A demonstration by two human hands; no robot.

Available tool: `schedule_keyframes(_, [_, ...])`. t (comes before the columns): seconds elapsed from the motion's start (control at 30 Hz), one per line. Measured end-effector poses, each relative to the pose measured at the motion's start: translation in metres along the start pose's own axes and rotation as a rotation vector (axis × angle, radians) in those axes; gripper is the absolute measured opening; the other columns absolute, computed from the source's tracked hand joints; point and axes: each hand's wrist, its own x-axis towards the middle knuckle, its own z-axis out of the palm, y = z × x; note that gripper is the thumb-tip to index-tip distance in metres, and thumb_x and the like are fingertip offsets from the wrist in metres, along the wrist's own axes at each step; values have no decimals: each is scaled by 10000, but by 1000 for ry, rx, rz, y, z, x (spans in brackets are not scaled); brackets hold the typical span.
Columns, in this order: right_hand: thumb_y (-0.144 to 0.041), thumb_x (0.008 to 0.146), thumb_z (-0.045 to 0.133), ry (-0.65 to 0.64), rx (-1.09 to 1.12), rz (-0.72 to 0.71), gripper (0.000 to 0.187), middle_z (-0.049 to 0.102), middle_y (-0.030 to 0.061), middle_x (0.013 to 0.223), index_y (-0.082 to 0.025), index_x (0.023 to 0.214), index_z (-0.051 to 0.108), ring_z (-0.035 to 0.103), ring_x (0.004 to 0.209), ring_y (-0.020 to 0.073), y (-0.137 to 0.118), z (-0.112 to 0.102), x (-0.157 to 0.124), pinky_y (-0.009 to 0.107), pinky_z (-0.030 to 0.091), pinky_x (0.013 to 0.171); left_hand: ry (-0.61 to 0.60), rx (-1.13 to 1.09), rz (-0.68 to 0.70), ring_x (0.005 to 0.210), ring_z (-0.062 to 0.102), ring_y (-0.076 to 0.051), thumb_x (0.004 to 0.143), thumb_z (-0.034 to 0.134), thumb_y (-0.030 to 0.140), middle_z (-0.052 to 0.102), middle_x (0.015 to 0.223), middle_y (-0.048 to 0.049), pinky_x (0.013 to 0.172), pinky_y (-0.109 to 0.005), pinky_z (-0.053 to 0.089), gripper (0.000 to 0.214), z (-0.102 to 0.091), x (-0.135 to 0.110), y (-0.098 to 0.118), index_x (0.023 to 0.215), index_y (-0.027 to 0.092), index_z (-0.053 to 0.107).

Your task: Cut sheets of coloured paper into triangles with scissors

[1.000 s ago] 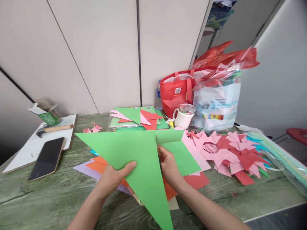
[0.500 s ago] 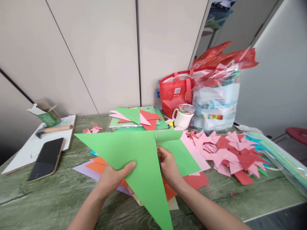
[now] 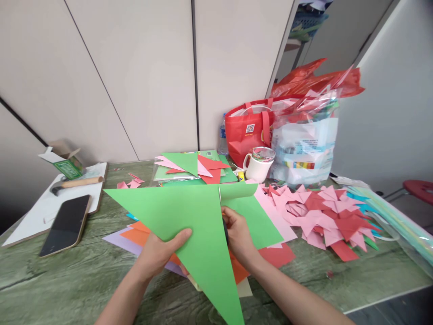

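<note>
A large green paper triangle (image 3: 189,216) is held up in front of me, with a narrow strip (image 3: 238,191) curling away at its upper right. My left hand (image 3: 162,253) is closed on the triangle's lower left edge, thumb on top and fingers hidden behind. At its right edge my right hand (image 3: 238,234) is closed round a pair of scissors (image 3: 225,231). Only part of a dark handle and a thin bit of blade show, the blade at the base of the strip. Beneath lie sheets of green paper (image 3: 260,221), pink, red, orange and purple paper.
Folded pink and red paper pieces (image 3: 324,212) are heaped at the right. Behind stand a white mug (image 3: 259,167), a red bag (image 3: 245,140) and a plastic bag (image 3: 304,149). At the left are a phone (image 3: 66,225), a hammer (image 3: 81,182) and a small box (image 3: 67,164).
Slightly more of the dark scissors handle shows beside my right hand. The green triangle and my left hand have barely moved.
</note>
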Motion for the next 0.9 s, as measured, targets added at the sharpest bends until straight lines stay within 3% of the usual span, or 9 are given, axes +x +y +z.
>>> schedule_keyframes(0.13, [-146, 652, 646, 9, 25, -3, 146, 696, -29, 624, -181, 789, 612, 534, 401, 101, 0, 1, 0, 186, 376, 358, -44, -90, -46, 359, 599, -235, 568, 729, 404, 701, 632, -60, 249, -335, 473, 505, 4, -3, 6, 981, 151, 583])
schedule_keyframes(0.5, [-105, 641, 606, 7, 33, -11, 162, 653, -47, 536, -173, 787, 627, 511, 396, 98, 2, 0, 0, 179, 357, 364, -47, -98, -42, 332, 585, -207, 589, 727, 348, 655, 500, -6, 232, -279, 461, 388, 10, -9, 14, 873, 150, 551])
schedule_keyframes(0.73, [-96, 653, 578, 1, -11, -3, 190, 650, -53, 521, -177, 820, 620, 458, 333, 85, 4, -1, 0, 173, 310, 303, -60, -65, -38, 315, 579, -215, 604, 712, 347, 668, 498, -38, 242, -290, 463, 329, 8, -9, 10, 827, 156, 563])
schedule_keyframes(0.9, [-101, 655, 617, -11, 4, -65, 207, 712, -7, 755, -185, 844, 616, 612, 547, 135, -2, 0, 0, 211, 466, 460, -92, -59, -56, 301, 575, -225, 603, 713, 350, 665, 482, -39, 243, -301, 461, 330, 8, -10, 10, 832, 170, 558])
